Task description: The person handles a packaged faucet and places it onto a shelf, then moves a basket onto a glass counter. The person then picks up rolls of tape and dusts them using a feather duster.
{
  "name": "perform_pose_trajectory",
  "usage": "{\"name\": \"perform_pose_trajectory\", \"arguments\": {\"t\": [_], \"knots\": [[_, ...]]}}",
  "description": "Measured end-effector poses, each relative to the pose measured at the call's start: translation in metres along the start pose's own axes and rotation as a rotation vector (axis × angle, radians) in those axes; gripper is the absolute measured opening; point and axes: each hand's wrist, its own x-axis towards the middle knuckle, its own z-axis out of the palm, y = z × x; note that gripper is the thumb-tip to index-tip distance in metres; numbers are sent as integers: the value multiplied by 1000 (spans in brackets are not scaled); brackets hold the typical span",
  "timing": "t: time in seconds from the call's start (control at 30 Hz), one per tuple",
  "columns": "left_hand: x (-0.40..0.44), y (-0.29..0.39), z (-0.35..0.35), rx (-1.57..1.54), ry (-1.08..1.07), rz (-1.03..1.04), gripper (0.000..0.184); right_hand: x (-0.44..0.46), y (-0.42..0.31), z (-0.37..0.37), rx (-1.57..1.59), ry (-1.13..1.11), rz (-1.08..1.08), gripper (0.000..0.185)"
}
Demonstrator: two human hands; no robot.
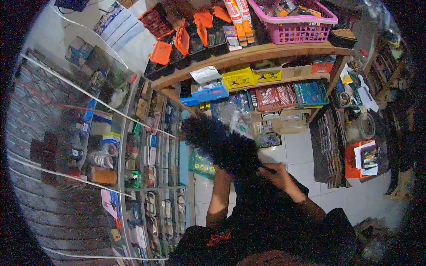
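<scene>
A fluffy black feather duster (pixel 222 144) stretches across the middle of the view, its tip toward the upper left. My right hand (pixel 276 175) is closed around the handle end, close to my body. Beyond the wrist of my left hand (pixel 222 174), the fingers are hidden behind the dark feathers, so whether they touch the duster does not show. Just left of that hand sits a green basket (pixel 199 164) with yellow-green round items inside.
A wooden shelf (pixel 266 51) ahead carries a pink basket (pixel 297 33), orange-lidded bins (pixel 181 41) and white tubes (pixel 239 13). Below are yellow boxes (pixel 237 79) and a red basket (pixel 274 97). A glass display cabinet (pixel 148 168) stands left, an orange box (pixel 353 159) right.
</scene>
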Motion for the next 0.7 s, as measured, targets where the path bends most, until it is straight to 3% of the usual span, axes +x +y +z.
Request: {"name": "perform_pose_trajectory", "arguments": {"t": [0.03,0.13,0.2,0.27,0.37,0.43,0.47,0.53,0.67,0.7], "knots": [[-1,-1,-5,0,-1,-2,76,0,-9,-3,-213,-57,-14,29],[-10,9,-18,-7,18,36,76,-7,-7,3,-103,-79,63,28],[-15,24,-18,-35,21,118,76,-5,-7,2,209,-140,220,27],[-17,41,-12,-76,20,248,76,1,-18,-4,186,-198,154,25],[-20,64,4,-126,-9,508,76,6,-34,-18,-153,-206,-147,24],[-21,75,16,-227,3,523,75,15,-18,-26,-138,-124,-174,22],[-26,77,25,-395,93,361,89,17,-20,-25,-84,-82,-140,21],[-11,76,0,-539,-784,340,93,24,-25,-26,20,13,-79,19],[-26,90,32,-473,151,341,92,32,-20,-46,-157,-156,-244,16],[-20,86,12,-362,-188,472,87,31,-25,-51,-243,-239,-268,16]]}}
